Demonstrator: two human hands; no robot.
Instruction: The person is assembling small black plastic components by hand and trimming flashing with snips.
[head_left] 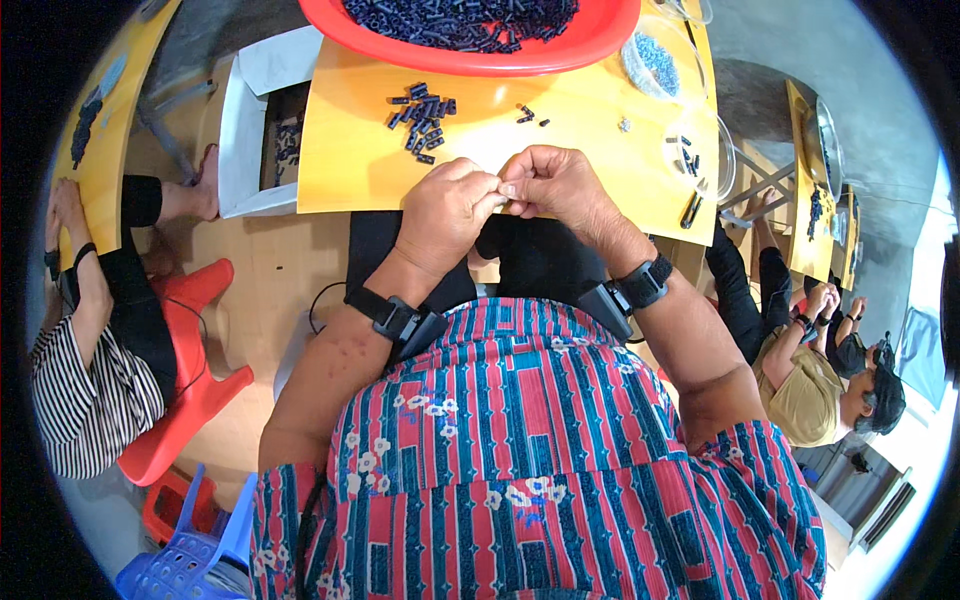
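Observation:
At the near edge of the yellow table (345,150), my left hand (445,208) and my right hand (562,190) meet with fingertips pinched together. Whatever they hold is too small and covered to make out. Just beyond my left hand lies a pile of short dark cylindrical pieces (422,118). A few loose dark bits (526,114) are scattered past my right hand. Farther back, a red basin (470,61) is heaped with many similar dark pieces (460,22).
A clear tub (655,65) of small bluish pieces stands back right; dark pieces and a slim black tool (692,208) lie below it. A white box (243,150) adjoins the table's left. Co-workers sit left (95,400) and right (805,395); a red stool (190,365) stands left.

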